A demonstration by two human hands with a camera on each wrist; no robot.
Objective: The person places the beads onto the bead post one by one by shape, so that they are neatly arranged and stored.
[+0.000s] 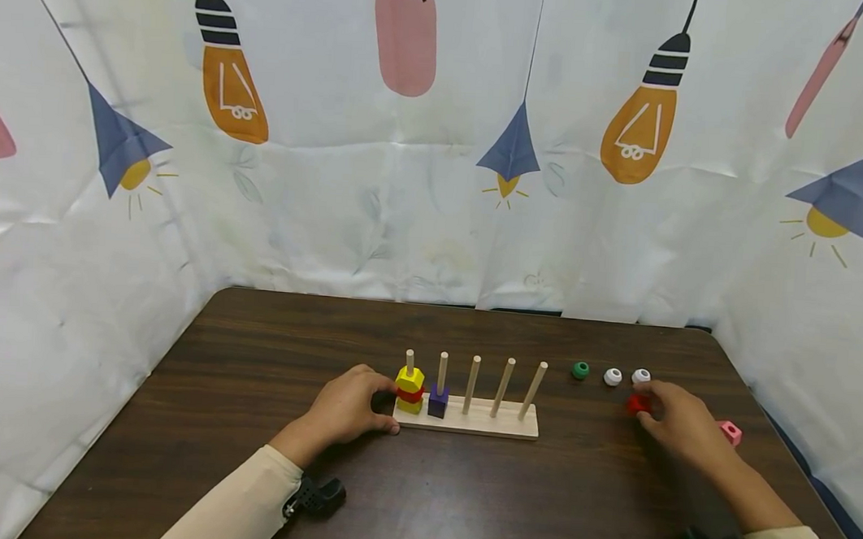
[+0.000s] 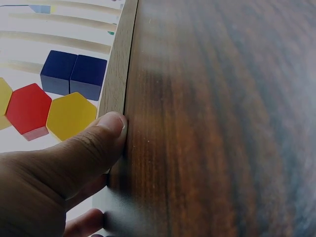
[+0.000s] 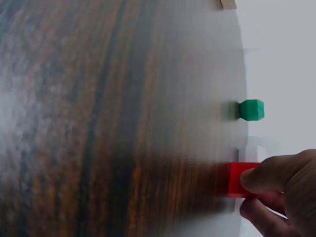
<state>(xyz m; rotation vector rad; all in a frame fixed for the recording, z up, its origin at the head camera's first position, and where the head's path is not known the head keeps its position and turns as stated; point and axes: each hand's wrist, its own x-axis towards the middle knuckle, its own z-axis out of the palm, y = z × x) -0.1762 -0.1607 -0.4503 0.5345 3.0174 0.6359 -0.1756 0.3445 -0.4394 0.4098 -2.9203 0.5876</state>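
Note:
A wooden peg board (image 1: pixel 460 423) with several upright pegs stands mid-table. Yellow and red hexagonal beads (image 1: pixel 410 380) are stacked on its leftmost peg, and dark blue square beads (image 2: pixel 89 76) on the second. My left hand (image 1: pixel 347 403) holds the board's left end, its thumb (image 2: pixel 106 131) against the front edge. Off to the right, my right hand (image 1: pixel 690 425) pinches a red bead (image 3: pixel 237 180) between thumb and fingers, at or just over the tabletop. Part of that bead is hidden by the fingers.
Behind the right hand lie a green bead (image 1: pixel 581 370) and two white beads (image 1: pixel 612 377). A pink bead (image 1: pixel 730 432) sits beyond the right wrist, near the right edge of the brown table (image 1: pixel 289 327). A printed white curtain (image 1: pixel 434 221) hangs around the table.

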